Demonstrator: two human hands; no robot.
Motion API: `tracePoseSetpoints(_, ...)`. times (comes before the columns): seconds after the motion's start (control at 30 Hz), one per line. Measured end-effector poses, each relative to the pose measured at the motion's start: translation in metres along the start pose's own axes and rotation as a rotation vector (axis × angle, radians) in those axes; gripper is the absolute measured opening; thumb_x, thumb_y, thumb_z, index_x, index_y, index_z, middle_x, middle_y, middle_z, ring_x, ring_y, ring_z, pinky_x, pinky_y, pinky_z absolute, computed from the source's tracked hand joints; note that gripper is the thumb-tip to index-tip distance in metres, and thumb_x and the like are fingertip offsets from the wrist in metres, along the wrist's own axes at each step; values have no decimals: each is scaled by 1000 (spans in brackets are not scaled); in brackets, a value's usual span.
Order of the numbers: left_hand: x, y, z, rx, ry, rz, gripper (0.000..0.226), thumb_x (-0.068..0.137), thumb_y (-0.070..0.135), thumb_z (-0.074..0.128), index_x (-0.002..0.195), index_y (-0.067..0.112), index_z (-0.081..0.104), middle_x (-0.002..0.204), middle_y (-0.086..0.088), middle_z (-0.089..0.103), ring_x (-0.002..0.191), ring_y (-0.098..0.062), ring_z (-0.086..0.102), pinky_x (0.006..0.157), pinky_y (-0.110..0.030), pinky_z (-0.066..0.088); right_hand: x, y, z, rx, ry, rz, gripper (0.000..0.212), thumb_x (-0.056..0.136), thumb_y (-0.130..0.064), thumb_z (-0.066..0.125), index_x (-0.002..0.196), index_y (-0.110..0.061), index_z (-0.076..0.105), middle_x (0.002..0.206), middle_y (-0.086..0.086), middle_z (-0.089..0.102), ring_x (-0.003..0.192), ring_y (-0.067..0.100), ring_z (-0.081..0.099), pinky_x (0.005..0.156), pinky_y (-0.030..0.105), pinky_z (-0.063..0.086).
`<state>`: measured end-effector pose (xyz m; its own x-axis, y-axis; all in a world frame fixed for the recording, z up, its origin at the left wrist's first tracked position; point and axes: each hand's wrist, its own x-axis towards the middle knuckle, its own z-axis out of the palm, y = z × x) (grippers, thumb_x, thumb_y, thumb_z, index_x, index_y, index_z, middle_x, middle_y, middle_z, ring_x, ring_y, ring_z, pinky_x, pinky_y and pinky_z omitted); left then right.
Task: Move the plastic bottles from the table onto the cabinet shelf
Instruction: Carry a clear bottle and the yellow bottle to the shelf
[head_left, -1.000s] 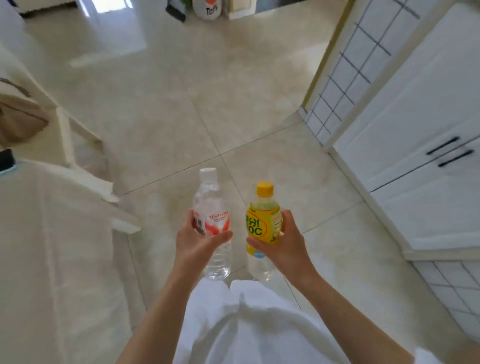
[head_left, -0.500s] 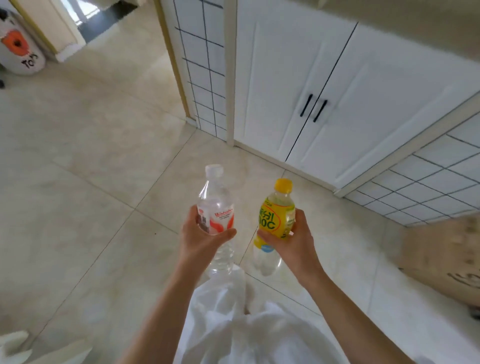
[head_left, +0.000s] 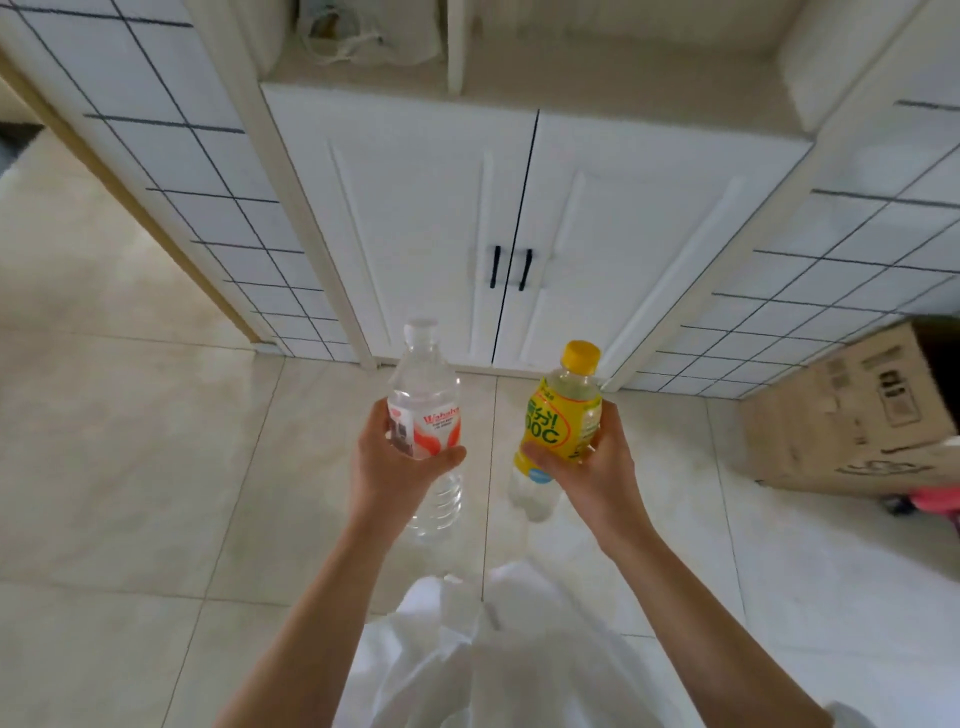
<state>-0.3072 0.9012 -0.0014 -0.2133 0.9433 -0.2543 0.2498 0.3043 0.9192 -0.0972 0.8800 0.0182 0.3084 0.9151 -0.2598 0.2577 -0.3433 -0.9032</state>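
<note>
Plastic bottles stay upright, clear one (head_left: 427, 410) clasped in left hand (head_left: 392, 467), yellow one (head_left: 563, 415) in right hand (head_left: 597, 467), lifting toward the cabinet shelf (head_left: 613, 78).

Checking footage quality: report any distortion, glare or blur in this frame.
Head view: wide-angle bending splays the cabinet doors and tiled walls; soft glare on the floor; left hand and right hand with clear bottle and yellow bottle are fairly sharp; edges look slightly soft.

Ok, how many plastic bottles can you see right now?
2. A clear water bottle is held in the left hand; a yellow-capped bottle is in the right hand. The table is out of view, so others may remain.
</note>
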Motion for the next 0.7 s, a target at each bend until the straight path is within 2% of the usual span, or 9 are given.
tracePoseSetpoints(0.1, 30, 19, 14, 34, -43, 33, 60, 43, 36, 91, 91, 40, 56, 83, 24, 69, 66, 2, 66, 61, -21, 48, 26, -11, -5, 26, 47, 11, 65, 57, -32, 85, 111, -30, 50, 96, -9, 67, 90, 17, 67, 82, 50, 56)
tracePoseSetpoints(0.23, 75, 46, 41, 57, -64, 48, 57, 49, 22, 94, 89, 38, 55, 80, 23, 69, 67, 1, 67, 64, -26, 51, 71, -24, -15, 50, 92, 26, 65, 57, -32, 86, 111, -34, 50, 95, -12, 67, 88, 10, 68, 81, 46, 58)
tracePoseSetpoints(0.37, 117, 77, 74, 91, -78, 85, 58, 50, 24, 94, 88, 39, 53, 79, 13, 69, 74, -8, 68, 70, -33, 56, 123, -39, -30, 56, 98, 4, 68, 51, -40, 83, 110, -33, 50, 97, -10, 68, 91, 14, 67, 82, 47, 57)
tracePoseSetpoints(0.43, 137, 95, 92, 96, -74, 106, 58, 50, 25, 94, 89, 39, 54, 78, 15, 69, 71, -4, 67, 68, -31, 56, 151, -48, -40, 47, 86, -14, 68, 50, -43, 82, 109, -33, 50, 96, -10, 68, 90, 14, 68, 80, 45, 58)
tracePoseSetpoints(0.5, 156, 114, 109, 97, -66, 122, 58, 49, 27, 93, 90, 39, 55, 77, 19, 69, 67, 2, 65, 66, -29, 54, 179, -60, -51, 45, 77, -34, 68, 49, -43, 82, 108, -33, 50, 94, -11, 69, 87, 10, 68, 75, 37, 58)
tracePoseSetpoints(0.6, 184, 144, 133, 79, -47, 142, 59, 49, 26, 94, 92, 37, 56, 79, 14, 70, 70, -1, 66, 70, -30, 56, 223, -83, -66, 29, 67, -87, 65, 54, -39, 85, 109, -32, 51, 93, -13, 69, 80, -2, 66, 62, 13, 50)
tracePoseSetpoints(0.7, 213, 175, 154, 69, -19, 192, 60, 49, 26, 94, 93, 38, 55, 79, 14, 69, 68, 4, 65, 67, -26, 53, 264, -110, -78, 3, 74, -144, 62, 58, -34, 87, 108, -31, 51, 93, -15, 68, 80, -3, 65, 61, 10, 47)
